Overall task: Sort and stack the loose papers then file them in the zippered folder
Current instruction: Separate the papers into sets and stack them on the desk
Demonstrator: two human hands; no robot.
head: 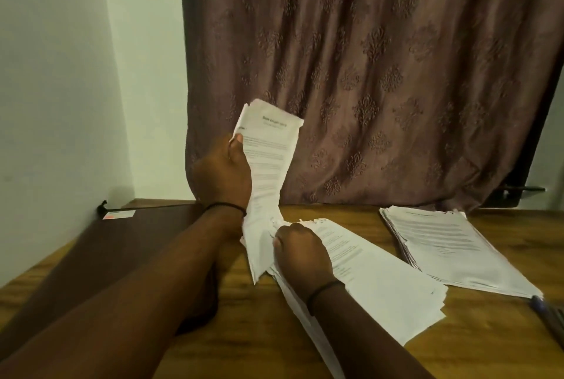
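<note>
My left hand [224, 172] grips a bent sheaf of printed papers [268, 149] and holds it upright above the wooden table [213, 333]. The sheaf's lower end meets my right hand [300, 252], which pinches the papers' corner while resting on a loose, fanned stack of papers [381, 281] lying flat at the table's middle. A second, squarer stack of papers [451, 244] lies to the right. A dark brown folder [122, 244] lies flat on the left, under my left forearm; its zipper is hidden.
A brown patterned curtain [381, 73] hangs behind the table. A pale wall [61, 73] is on the left. A small white and orange card [119, 214] lies on the folder's far corner. A pen [546, 314] rests at the table's right edge.
</note>
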